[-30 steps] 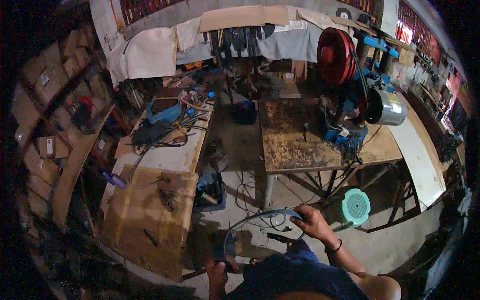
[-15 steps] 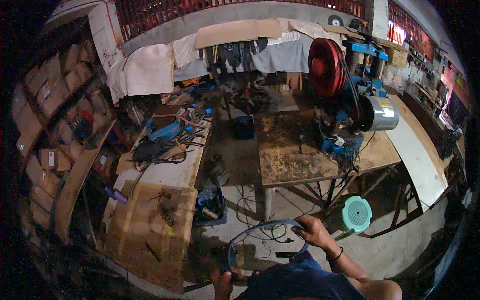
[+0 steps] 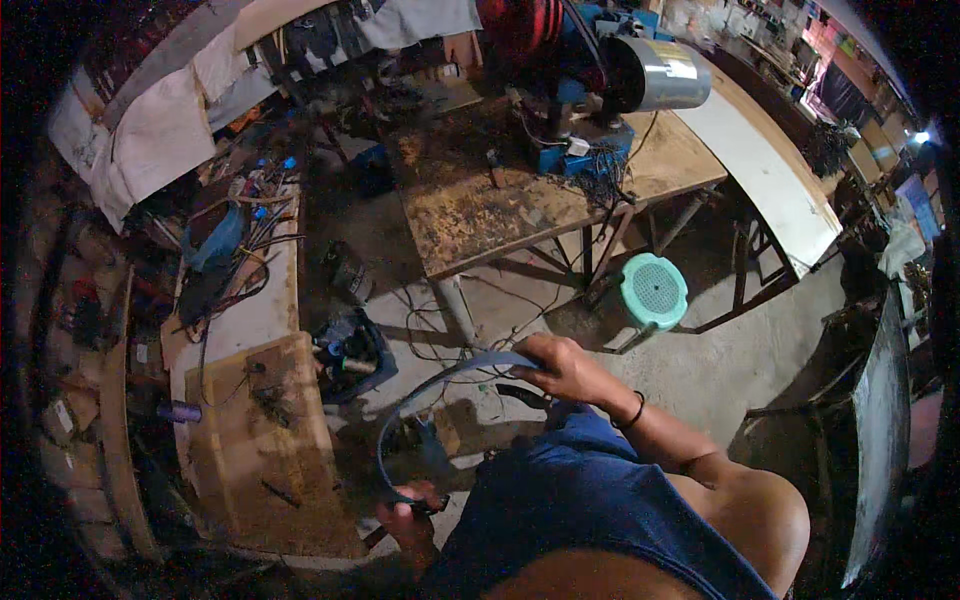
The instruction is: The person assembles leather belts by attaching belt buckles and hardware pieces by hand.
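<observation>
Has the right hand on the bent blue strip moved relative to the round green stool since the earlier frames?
Cannot tell: the camera shifted; the right hand remains lower left of the round green stool, gripping the bent blue strip.

Open concrete floor (image 3: 700, 370) to the right & ahead of the right hand (image 3: 565, 365): free room there, only the green stool (image 3: 653, 291) standing in it. Straight ahead the wooden table (image 3: 480, 210) blocks, w/ its metal leg (image 3: 458, 312) and loose cables (image 3: 440, 335) on the floor just beyond the bent strip (image 3: 430, 395). Left side tight: workbench (image 3: 255, 440) edge near the left hand (image 3: 405, 515), dark toolbox (image 3: 350, 352) between bench & table leg. Narrow floor lane runs between bench & table.
</observation>
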Available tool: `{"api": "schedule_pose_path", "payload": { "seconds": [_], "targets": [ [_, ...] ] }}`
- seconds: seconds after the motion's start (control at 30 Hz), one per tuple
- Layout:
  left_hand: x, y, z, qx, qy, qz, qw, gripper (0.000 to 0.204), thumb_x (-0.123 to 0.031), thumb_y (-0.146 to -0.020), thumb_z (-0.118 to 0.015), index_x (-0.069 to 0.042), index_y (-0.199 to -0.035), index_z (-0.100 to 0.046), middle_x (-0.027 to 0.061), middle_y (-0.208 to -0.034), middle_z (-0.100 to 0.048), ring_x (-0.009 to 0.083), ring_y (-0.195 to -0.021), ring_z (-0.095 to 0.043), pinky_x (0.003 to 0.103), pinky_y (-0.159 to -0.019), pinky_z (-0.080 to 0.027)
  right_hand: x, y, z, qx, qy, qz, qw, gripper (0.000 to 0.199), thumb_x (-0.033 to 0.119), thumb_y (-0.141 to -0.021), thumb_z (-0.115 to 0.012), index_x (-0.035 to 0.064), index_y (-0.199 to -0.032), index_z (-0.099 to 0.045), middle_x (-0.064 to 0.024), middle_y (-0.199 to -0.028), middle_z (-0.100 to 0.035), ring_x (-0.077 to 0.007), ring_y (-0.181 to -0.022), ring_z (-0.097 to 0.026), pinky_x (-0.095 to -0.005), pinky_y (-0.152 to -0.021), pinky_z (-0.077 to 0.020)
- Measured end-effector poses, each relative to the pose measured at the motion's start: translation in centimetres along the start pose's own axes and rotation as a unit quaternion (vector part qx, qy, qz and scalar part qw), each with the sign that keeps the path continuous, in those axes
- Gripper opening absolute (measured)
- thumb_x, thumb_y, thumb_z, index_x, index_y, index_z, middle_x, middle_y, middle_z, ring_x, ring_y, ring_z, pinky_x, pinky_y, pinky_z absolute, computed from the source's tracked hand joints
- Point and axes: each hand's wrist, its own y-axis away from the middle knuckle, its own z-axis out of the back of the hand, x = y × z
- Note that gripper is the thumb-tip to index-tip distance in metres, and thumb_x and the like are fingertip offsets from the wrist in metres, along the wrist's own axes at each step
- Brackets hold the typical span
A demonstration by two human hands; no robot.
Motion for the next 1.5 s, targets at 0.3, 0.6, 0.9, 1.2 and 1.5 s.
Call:
{"api": "schedule_pose_path", "payload": {
  "seconds": [0.3, 0.6, 0.9, 1.2, 1.5],
  "targets": [
    [-1.1, 1.4, 0.2, 0.005, 0.012, 0.04, 0.999, 0.032, -0.033, -0.085, -0.064, -0.001, -0.089, -0.06, 0.0132, -0.068, -0.063, 0.0254, -0.064, -0.063, 0.041, -0.058, -0.052, 0.7, 1.6, -0.6, 0.015, 0.003, -0.063, 0.998, 0.028, 0.019, -0.088, -0.071, -0.0017, -0.105, -0.064, -0.0201, -0.093, -0.065, -0.0364, -0.085, -0.065, -0.0427, -0.074, -0.0506],
    [-0.5, -1.9, -2.6, -0.03, 0.011, 0.179, 0.983, 0.014, -0.015, -0.09, -0.058, -0.002, -0.088, -0.061, 0.0061, -0.068, -0.064, 0.0157, -0.062, -0.06, 0.032, -0.061, -0.049, -3.7, 3.2, -2.9, 0.072, 0.027, -0.131, 0.988, 0.025, 0.017, -0.089, -0.069, -0.0016, -0.105, -0.065, -0.02, -0.092, -0.066, -0.0344, -0.083, -0.065, -0.0391, -0.073, -0.0501],
    [2.2, -0.9, -3.7, -0.015, -0.059, 0.227, 0.972, 0.018, -0.02, -0.092, -0.063, -0.004, -0.091, -0.058, 0.005, -0.069, -0.062, 0.0142, -0.06, -0.059, 0.03, -0.06, -0.046, -4.9, 8.2, -1.5, 0.019, 0.094, -0.141, 0.985, 0.025, 0.016, -0.088, -0.069, -0.0027, -0.103, -0.062, -0.0211, -0.088, -0.062, -0.0365, -0.081, -0.061, -0.0423, -0.072, -0.048],
    [3.2, -4.1, -16.9, 0.197, -0.001, 0.307, 0.931, 0.059, -0.055, -0.101, -0.04, -0.003, -0.124, -0.056, 0.0102, -0.073, -0.065, 0.0203, -0.067, -0.063, 0.035, -0.068, -0.05, -7.6, 15.6, 4.8, -0.019, 0.131, -0.27, 0.954, 0.021, 0.018, -0.093, -0.065, -0.0003, -0.102, -0.062, -0.0239, -0.093, -0.065, -0.0426, -0.085, -0.063, -0.0444, -0.07, -0.05],
    [4.4, -1.8, -38.6, 0.394, 0.141, 0.396, 0.818, 0.098, -0.083, -0.088, -0.016, -0.003, -0.137, -0.044, 0.0143, -0.093, -0.067, 0.0279, -0.082, -0.067, 0.042, -0.079, -0.055, -15.0, 27.8, 13.4, -0.171, 0.066, -0.367, 0.912, 0.023, 0.024, -0.096, -0.061, 0.0012, -0.102, -0.063, -0.0111, -0.077, -0.063, -0.021, -0.07, -0.06, -0.0369, -0.064, -0.0474]
  ]
}}
